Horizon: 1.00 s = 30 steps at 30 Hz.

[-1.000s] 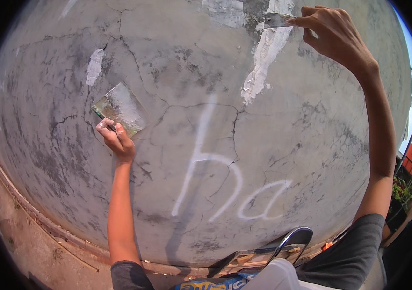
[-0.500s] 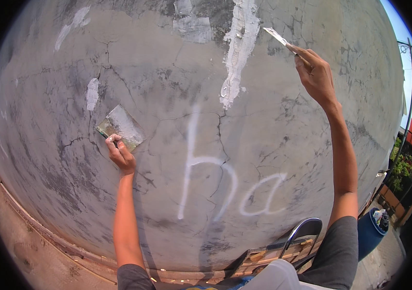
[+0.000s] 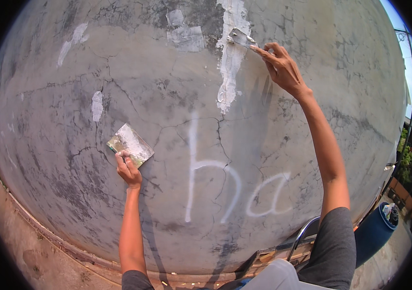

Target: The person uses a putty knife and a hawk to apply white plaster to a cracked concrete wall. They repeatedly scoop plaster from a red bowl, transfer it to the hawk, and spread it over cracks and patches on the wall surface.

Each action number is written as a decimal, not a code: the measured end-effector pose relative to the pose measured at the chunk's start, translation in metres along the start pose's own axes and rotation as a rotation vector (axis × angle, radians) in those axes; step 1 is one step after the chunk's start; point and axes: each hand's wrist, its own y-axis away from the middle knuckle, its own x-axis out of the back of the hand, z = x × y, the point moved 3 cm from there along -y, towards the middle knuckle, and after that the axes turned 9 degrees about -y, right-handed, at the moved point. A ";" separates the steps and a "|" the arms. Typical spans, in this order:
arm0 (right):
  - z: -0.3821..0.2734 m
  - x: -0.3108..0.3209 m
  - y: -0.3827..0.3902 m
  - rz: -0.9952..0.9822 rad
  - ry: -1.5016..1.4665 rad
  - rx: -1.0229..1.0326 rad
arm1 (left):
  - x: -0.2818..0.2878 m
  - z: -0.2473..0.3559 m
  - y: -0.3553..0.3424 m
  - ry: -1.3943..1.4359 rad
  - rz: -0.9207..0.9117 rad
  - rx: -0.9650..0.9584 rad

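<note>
My right hand [image 3: 283, 67] is raised high and closed on a putty knife [image 3: 242, 38], whose blade lies over a long vertical strip of white filler [image 3: 230, 63] on the cracked grey wall [image 3: 157, 87]. White paste clings to the blade's edges. Lower on the left, my left hand [image 3: 127, 169] grips a flat rectangular board [image 3: 131, 144] by its lower edge. White filler is smeared across the board's face. Below the strip's lower end, a dark crack [image 3: 220, 135] runs down the wall.
Smaller white patches [image 3: 186, 37] mark the wall, along with white painted letters [image 3: 215, 166]. A metal-framed chair [image 3: 302, 237] and wooden pallet [image 3: 264, 258] stand at the wall's foot. At the right is a blue barrel [image 3: 375, 234] with rubbish on top.
My right hand has moved left and slightly down, bringing the putty knife from beside the filler strip onto it. The left hand and board have shifted a little right and down in view.
</note>
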 end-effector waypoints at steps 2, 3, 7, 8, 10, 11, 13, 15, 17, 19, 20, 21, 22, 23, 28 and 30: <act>0.004 -0.001 -0.001 -0.022 0.025 0.009 | -0.001 -0.002 0.000 -0.016 0.019 -0.032; 0.005 0.000 -0.001 -0.029 0.052 0.014 | 0.000 -0.002 0.000 -0.033 0.003 -0.028; 0.007 0.002 -0.007 -0.134 0.128 -0.009 | -0.001 -0.007 -0.001 -0.071 0.003 -0.075; 0.007 0.008 -0.008 -0.157 0.149 -0.007 | 0.000 -0.009 -0.001 -0.070 0.015 -0.099; 0.007 0.017 -0.011 -0.204 0.188 0.003 | 0.001 -0.008 0.000 -0.080 0.019 -0.103; 0.010 0.021 -0.007 -0.208 0.228 0.011 | -0.001 -0.008 0.000 -0.088 0.026 -0.118; 0.006 0.027 -0.006 -0.236 0.271 0.024 | 0.000 -0.010 -0.001 -0.103 0.032 -0.120; -0.001 0.043 -0.012 -0.228 0.319 0.041 | 0.001 -0.011 0.000 -0.102 0.031 -0.091; -0.007 0.064 -0.021 -0.226 0.344 0.039 | -0.003 -0.014 0.003 -0.112 0.023 -0.080; -0.014 0.069 -0.026 -0.183 0.318 0.058 | -0.003 -0.014 0.004 -0.119 0.032 -0.076; -0.016 0.065 -0.031 -0.191 0.311 0.126 | -0.004 -0.011 0.005 -0.113 0.041 -0.075; -0.015 0.058 -0.037 -0.199 0.302 0.192 | -0.005 -0.008 0.005 -0.108 0.050 -0.074; -0.018 0.050 -0.041 -0.203 0.288 0.259 | -0.004 -0.007 0.004 -0.105 0.052 -0.084; -0.021 0.045 -0.046 -0.212 0.289 0.209 | -0.004 -0.006 0.003 -0.102 0.055 -0.095; 0.007 0.036 -0.055 -0.204 0.331 0.367 | -0.003 -0.008 0.004 -0.101 0.030 -0.059; 0.013 0.032 -0.059 -0.192 0.317 0.394 | 0.000 -0.008 0.003 -0.103 0.045 -0.053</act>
